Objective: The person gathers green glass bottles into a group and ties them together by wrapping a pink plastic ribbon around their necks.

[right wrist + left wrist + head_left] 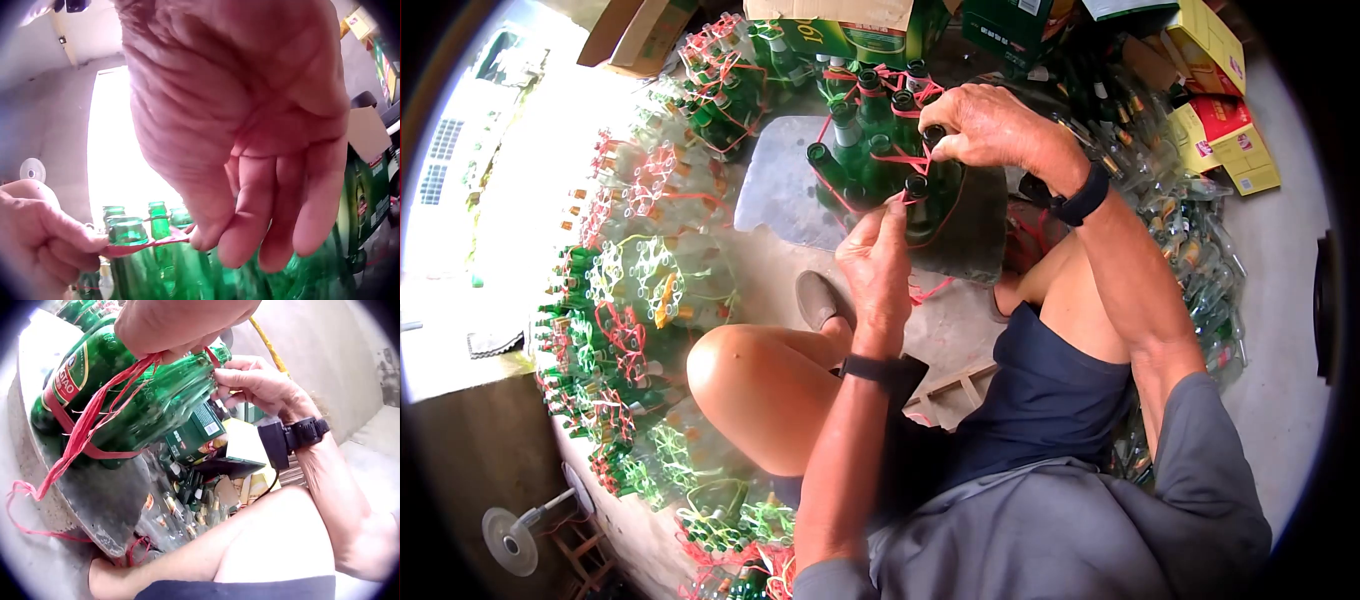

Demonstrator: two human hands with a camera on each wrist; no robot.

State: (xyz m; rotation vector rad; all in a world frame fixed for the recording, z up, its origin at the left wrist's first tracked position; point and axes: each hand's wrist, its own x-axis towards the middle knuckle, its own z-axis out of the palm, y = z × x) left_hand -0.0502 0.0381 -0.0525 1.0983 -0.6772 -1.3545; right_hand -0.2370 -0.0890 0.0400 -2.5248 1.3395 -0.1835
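A cluster of green glass bottles [850,165] stands upright on a grey slab [780,185], with red plastic string [78,437] looped around the bodies and between the necks. My left hand [875,265] pinches the red string beside the nearest bottle's neck [916,188]. At the neighbouring neck on the right, my right hand [990,125] has thumb and fingers on the same string. The right wrist view shows a red strand [128,250] stretched past a bottle mouth between both hands. Loose string ends hang off the slab's edge in the left wrist view.
Tied bundles of bottles [645,260] line the left side. Loose bottles [1190,250] are heaped on the right, near yellow boxes [1240,155]. Green cartons [850,35] stand behind the slab. A white fan [510,540] is at lower left.
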